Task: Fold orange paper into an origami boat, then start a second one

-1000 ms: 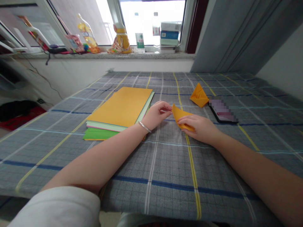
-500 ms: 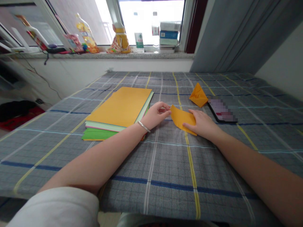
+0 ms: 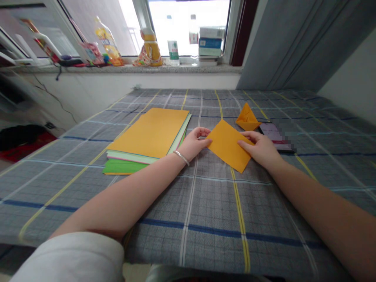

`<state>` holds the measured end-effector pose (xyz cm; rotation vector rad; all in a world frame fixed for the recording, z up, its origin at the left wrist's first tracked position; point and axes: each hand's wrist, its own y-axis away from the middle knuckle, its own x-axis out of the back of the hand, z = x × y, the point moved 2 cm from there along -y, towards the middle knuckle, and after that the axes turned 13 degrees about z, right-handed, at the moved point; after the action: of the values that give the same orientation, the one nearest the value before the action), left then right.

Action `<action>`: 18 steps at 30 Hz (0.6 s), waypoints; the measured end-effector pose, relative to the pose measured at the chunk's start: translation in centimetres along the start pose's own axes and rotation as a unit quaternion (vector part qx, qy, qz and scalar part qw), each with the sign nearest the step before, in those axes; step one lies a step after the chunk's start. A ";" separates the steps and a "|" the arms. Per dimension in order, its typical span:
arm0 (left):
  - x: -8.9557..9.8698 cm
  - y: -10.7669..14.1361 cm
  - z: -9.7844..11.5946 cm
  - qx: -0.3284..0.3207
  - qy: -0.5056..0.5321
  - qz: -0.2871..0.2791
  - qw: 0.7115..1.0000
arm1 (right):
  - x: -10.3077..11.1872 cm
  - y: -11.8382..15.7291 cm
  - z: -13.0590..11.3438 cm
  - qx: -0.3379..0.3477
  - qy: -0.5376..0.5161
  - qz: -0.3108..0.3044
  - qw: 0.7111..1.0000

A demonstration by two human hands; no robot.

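A square of orange paper [image 3: 229, 147] is held between my two hands over the middle of the cloth, one corner pointing away from me. My left hand [image 3: 196, 143] pinches its left corner between thumb and fingers; a silver bangle circles that wrist. At the right corner my right hand [image 3: 260, 147] grips the sheet, thumb on top and fingers behind. Just beyond the sheet stands a folded orange paper boat [image 3: 248, 118]. Left of my left hand lies a stack of coloured paper [image 3: 151, 131], orange on top with white and green edges showing.
A phone [image 3: 274, 135] lies behind my right hand, partly covered by it. Checked grey cloth [image 3: 211, 203] covers the table. Along the windowsill stand bottles [image 3: 108, 43], a yellow container [image 3: 151, 47] and stacked boxes [image 3: 210, 43]. A grey curtain [image 3: 273, 47] hangs at the right.
The orange paper, curved and seen narrower before, now faces up flat as a diamond. My right hand has shifted slightly right with it, and my left hand now grips its left corner.
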<state>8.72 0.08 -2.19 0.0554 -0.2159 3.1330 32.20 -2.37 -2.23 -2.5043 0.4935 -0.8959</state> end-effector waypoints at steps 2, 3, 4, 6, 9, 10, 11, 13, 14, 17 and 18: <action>-0.1 0.2 0.2 0.005 -0.006 -0.011 1.000 | 0.5 0.1 -0.7 0.047 0.037 0.037 0.998; -0.1 0.3 0.2 0.007 -0.007 -0.015 1.000 | 0.8 0.2 -1.0 0.071 0.052 0.054 0.995; -0.1 0.3 0.2 0.008 -0.006 -0.019 1.000 | 1.0 0.3 -1.2 0.092 0.061 0.068 0.992; -0.1 0.3 0.2 0.003 0.001 -0.023 1.000 | 1.3 0.4 -1.5 0.116 0.062 0.091 0.987; -0.1 0.2 0.0 -0.021 0.005 -0.021 1.000 | 1.9 0.3 -2.0 0.141 0.054 0.130 0.980; -0.1 0.1 0.0 -0.040 -0.002 -0.014 0.999 | 2.2 0.3 -2.2 0.159 0.051 0.145 0.975; 0.0 0.1 0.1 -0.066 -0.016 -0.006 0.998 | 2.5 0.2 -2.5 0.185 0.050 0.159 0.968; 0.3 0.0 0.5 -0.149 -0.059 0.015 0.987 | 3.2 0.1 -3.1 0.250 0.048 0.178 0.951; 0.5 0.1 0.8 -0.202 -0.088 0.023 0.975 | 3.5 0.1 -3.4 0.279 0.054 0.184 0.941; 1.2 0.4 1.7 -0.353 -0.188 0.017 0.916 | 3.7 0.1 -3.6 0.341 0.108 0.151 0.922; 1.4 0.5 1.9 -0.382 -0.223 -0.001 0.897 | 3.5 0.1 -3.5 0.354 0.132 0.113 0.919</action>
<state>7.43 -0.68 -0.32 0.7508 -1.3977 2.7288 32.40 -5.02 1.91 -1.6477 0.4292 -1.0854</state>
